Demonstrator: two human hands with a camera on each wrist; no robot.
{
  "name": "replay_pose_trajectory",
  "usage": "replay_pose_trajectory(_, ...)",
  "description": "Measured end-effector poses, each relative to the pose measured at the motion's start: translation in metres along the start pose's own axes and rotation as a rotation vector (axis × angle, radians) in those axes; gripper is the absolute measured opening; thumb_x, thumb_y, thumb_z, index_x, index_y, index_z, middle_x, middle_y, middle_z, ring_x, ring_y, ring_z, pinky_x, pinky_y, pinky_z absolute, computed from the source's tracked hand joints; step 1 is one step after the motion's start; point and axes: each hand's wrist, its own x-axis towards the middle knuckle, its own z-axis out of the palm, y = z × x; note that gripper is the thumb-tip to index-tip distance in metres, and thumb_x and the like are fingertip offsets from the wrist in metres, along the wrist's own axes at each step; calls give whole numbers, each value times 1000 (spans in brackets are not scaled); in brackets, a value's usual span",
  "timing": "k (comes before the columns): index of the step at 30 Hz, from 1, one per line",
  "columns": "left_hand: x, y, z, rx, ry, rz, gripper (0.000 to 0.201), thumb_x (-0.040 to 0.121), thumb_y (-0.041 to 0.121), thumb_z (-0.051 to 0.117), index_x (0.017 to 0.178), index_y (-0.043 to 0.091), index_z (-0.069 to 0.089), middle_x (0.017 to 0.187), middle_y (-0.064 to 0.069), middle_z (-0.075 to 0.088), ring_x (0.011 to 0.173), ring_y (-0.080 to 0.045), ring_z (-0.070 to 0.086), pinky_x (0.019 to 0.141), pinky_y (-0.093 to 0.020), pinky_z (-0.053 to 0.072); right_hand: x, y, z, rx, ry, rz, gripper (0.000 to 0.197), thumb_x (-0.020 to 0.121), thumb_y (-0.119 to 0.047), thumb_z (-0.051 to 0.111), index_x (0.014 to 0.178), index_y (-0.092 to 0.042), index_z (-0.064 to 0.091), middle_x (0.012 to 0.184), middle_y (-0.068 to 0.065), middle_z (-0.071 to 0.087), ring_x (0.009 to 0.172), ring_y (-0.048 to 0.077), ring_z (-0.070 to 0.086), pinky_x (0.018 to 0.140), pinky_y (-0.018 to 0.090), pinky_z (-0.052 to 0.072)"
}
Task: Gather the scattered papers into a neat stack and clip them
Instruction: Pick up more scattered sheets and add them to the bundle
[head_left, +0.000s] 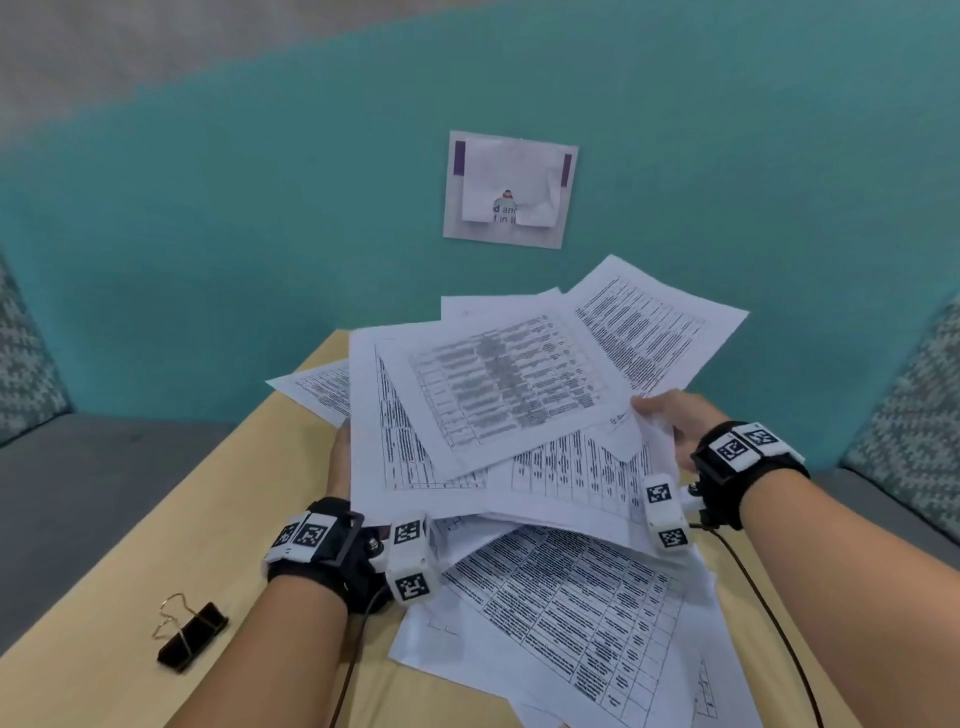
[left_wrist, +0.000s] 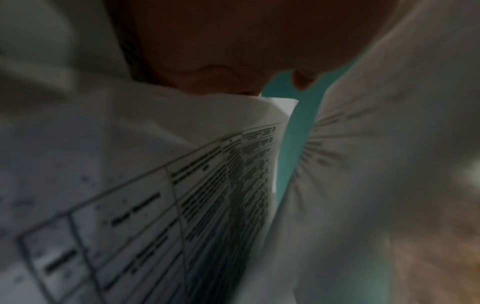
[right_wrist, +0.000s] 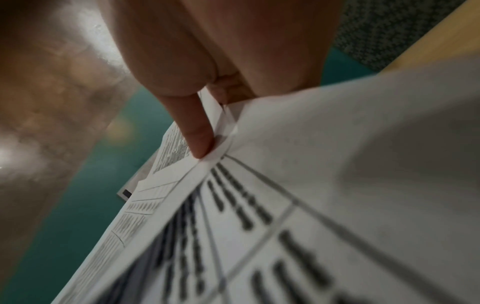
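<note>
Both hands are up off the table (head_left: 130, 571) with a loose, fanned bundle of papers (head_left: 498, 395) held between them. The right hand (head_left: 675, 421) has the bundle by its right edge: the thumb (right_wrist: 197, 131) lies on top of a sheet corner and the other fingers are tucked beneath, so the sheets are pinched between them. The left hand (head_left: 340, 462) is mostly hidden behind the left edge of the bundle; only its outer side shows from above. In the left wrist view, a fingertip (left_wrist: 302, 79) peeks past the paper edge and the palm (left_wrist: 221, 45) sits against the sheets, so the hand seems to hold that side, though I can't tell how tightly the fingers curl.

The sheets are not squared. They splay at different angles, with one corner jutting far beyond the right fingers and another poking out past the left fingers. More printed sheets (head_left: 582, 613) lie flat on the table below the wrists, nearer the person than either hand.

A black binder clip (head_left: 192, 636) rests on the table well to the left of the left hand, touching nothing. Beyond the fingers, a white notice (head_left: 509, 189) hangs on the teal wall (head_left: 208, 234).
</note>
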Motion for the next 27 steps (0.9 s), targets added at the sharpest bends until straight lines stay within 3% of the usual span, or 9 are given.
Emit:
replay_pose_trajectory(2, 4, 5, -3, 76, 57, 7, 66, 87, 70, 47, 127, 18, 58, 140, -18, 63, 121, -36, 60, 107, -43, 48, -18, -3, 1, -40, 30, 10, 74, 51, -40, 89, 110, -2, 68, 105, 17, 72, 94, 39, 70, 90, 51, 55)
replay_pose_trajectory(5, -9, 19, 4, 15, -7, -72, 51, 105, 55, 30, 97, 14, 59, 77, -13, 74, 79, -25, 56, 69, -26, 42, -39, -5, 1, -98, 59, -19, 59, 66, -41, 83, 108, -3, 65, 112, 18, 69, 100, 40, 68, 96, 54, 53)
replay_pose_trajectory(10, -24, 10, 12, 146, -94, -101, 41, 101, 45, 47, 112, 11, 68, 81, -12, 77, 80, -30, 68, 70, -34, 51, -79, -13, 10, -204, 62, -35, 51, 85, -32, 76, 117, 0, 54, 121, 16, 61, 90, 31, 61, 87, 43, 54)
replay_pose_trajectory(14, -25, 6, 13, 362, -55, -219, 48, 89, 15, 62, 134, -1, 58, 115, -26, 70, 93, -41, 70, 86, -52, 57, -95, -14, 18, -367, 50, 31, 41, 96, -28, 66, 122, 0, 51, 53, 10, 56, 40, 18, 51, 41, 20, 41)
replay_pose_trajectory(16, -22, 6, 13, 372, -20, -214, 42, 94, 19, 62, 132, 2, 59, 125, -22, 66, 100, -39, 68, 89, -51, 56, -96, -14, 23, -388, 15, 44, 49, 95, -25, 66, 132, 1, 49, 79, 15, 61, 52, 22, 51, 49, 27, 41)
replay_pose_trajectory(20, 19, -10, -7, 360, -38, -229, 91, 64, 51, 84, 144, 18, 54, 157, -15, 46, 142, -40, 46, 115, -60, 35, -90, -12, 41, -386, -75, 66, 57, 95, -13, 63, 144, 3, 41, 116, 23, 52, 94, 36, 57, 81, 43, 51)
replay_pose_trajectory(21, 9, -4, -1, 364, -71, -232, 91, 69, 50, 84, 147, 18, 50, 163, -11, 37, 147, -37, 38, 118, -59, 31, -90, -10, 46, -392, -95, 70, 54, 95, -10, 61, 143, 4, 41, 125, 25, 50, 109, 40, 55, 92, 45, 48)
replay_pose_trajectory(24, -31, 10, 18, 511, -58, -180, 68, 90, 32, 73, 149, 15, 44, 168, -8, 22, 155, -29, 22, 122, -53, 24, -93, -12, 61, -383, -104, 92, 27, 95, -7, 58, 118, -1, 45, 114, 22, 51, 103, 34, 52, 92, 40, 45)
replay_pose_trajectory(27, -29, 8, 18, 602, -47, -218, 41, 88, 16, 74, 125, 11, 56, 164, -12, 31, 150, -33, 31, 117, -50, 32, -102, -15, 72, -503, -67, 33, 25, 100, -6, 54, 123, 4, 54, 126, 25, 55, 113, 34, 56, 94, 35, 48)
